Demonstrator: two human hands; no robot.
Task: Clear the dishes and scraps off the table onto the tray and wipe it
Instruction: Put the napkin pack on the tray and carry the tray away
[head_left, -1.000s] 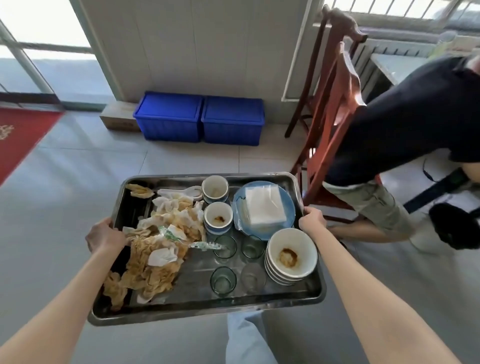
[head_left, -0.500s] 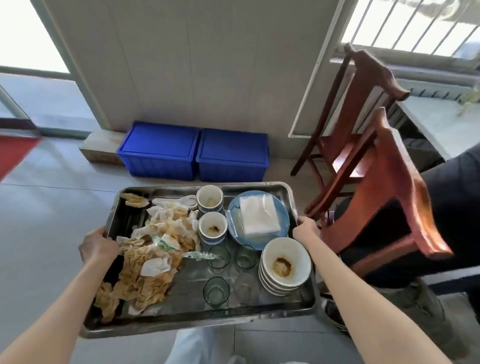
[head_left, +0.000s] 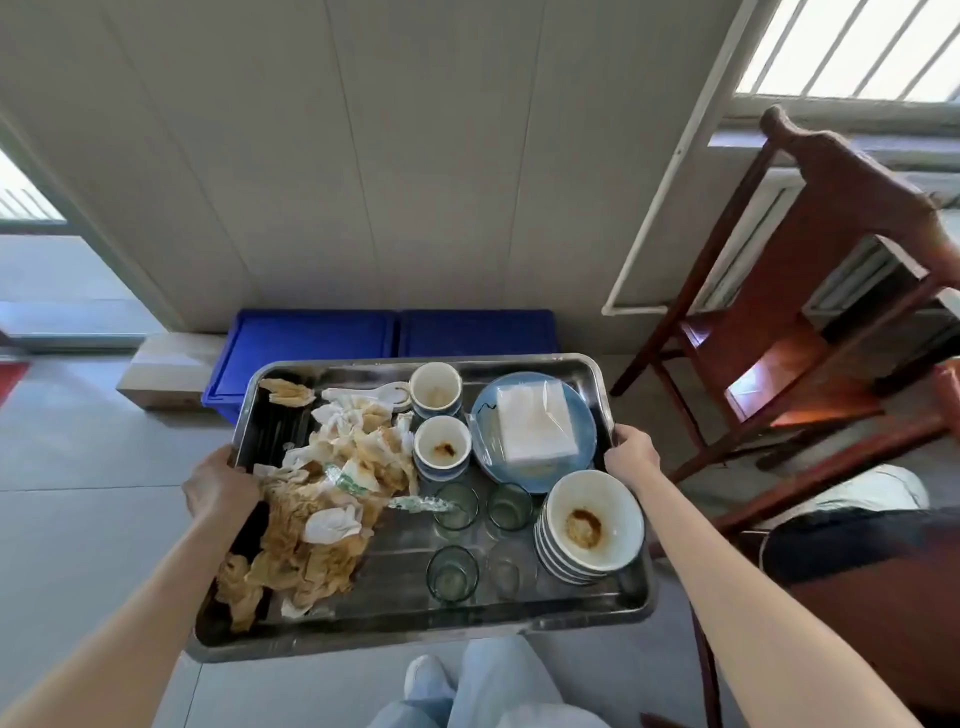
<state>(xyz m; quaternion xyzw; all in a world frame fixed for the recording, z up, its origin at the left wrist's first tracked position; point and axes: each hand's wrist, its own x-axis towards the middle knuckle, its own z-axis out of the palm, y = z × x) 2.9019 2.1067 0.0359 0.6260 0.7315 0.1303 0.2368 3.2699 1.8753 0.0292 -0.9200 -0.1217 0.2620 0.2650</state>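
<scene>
I carry a steel tray (head_left: 524, 364) level in front of me. My left hand (head_left: 221, 480) grips its left rim and my right hand (head_left: 630, 449) grips its right rim. A heap of stained napkins and food scraps (head_left: 322, 499) fills the tray's left half. Two small cups (head_left: 441, 449) stand in the middle, with a white spoon (head_left: 387, 393) beside the far one. A blue plate (head_left: 532, 431) carries a wrapped pack of tissues (head_left: 535, 426). Stacked bowls (head_left: 592, 525) sit at the near right, and several glasses (head_left: 452, 574) stand next to them.
Two blue crates (head_left: 311, 343) and a cardboard box (head_left: 166, 371) stand against the wall ahead. Red wooden chairs (head_left: 810, 291) are close on the right, with another person's dark clothing (head_left: 862, 535) at the lower right. Grey floor tiles stretch to the left, towards a doorway.
The view has swung towards the wall and the blue crates are nearer. The other person has slipped towards the lower right edge. Both hands keep their grip on the tray.
</scene>
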